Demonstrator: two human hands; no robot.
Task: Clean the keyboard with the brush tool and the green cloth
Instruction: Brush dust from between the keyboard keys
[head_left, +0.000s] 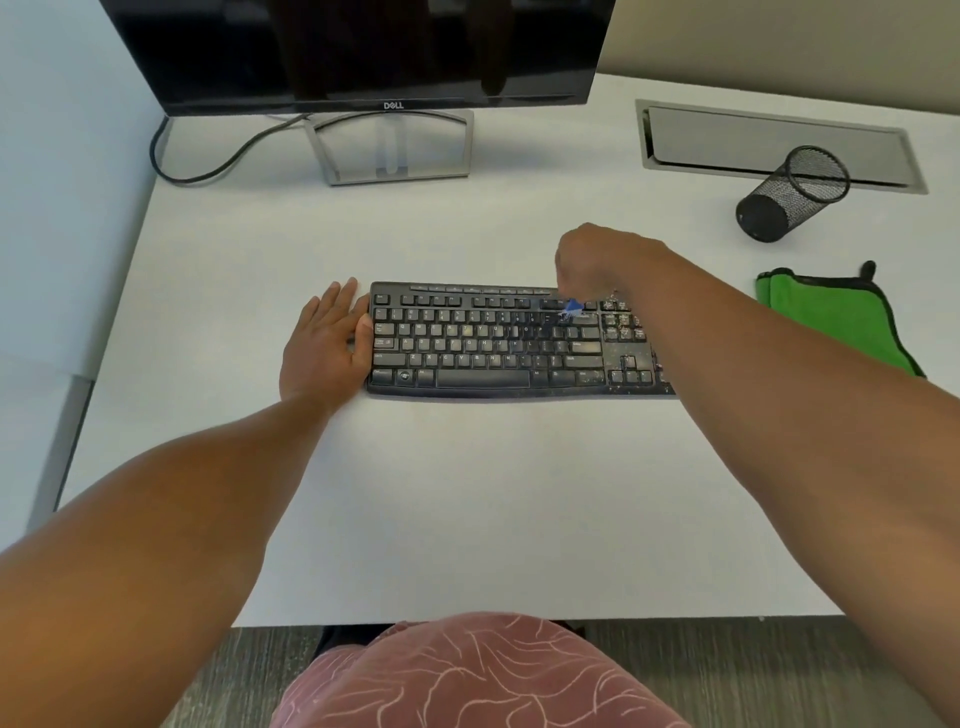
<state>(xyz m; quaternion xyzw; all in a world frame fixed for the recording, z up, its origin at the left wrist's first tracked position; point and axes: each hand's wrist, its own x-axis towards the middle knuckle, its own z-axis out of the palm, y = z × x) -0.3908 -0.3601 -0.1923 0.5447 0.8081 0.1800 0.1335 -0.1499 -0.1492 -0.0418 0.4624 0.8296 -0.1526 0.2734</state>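
A black, dusty keyboard (488, 343) lies in the middle of the white desk (415, 493). My left hand (324, 345) rests flat on the desk against the keyboard's left edge, thumb on its corner. My right hand (597, 260) hovers over the keyboard's upper right and grips a small brush tool (571, 309), whose blue tip touches the keys near the top rows. Most of the tool is hidden inside my fingers. The green cloth (841, 317), edged in black, lies folded on the desk to the right of the keyboard, partly behind my right forearm.
A Dell monitor (353, 52) on a silver stand (395, 150) sits at the back, its black cable (208, 166) looping left. A black mesh pen cup (795, 195) lies tipped over at back right, beside a grey cable tray (779, 140).
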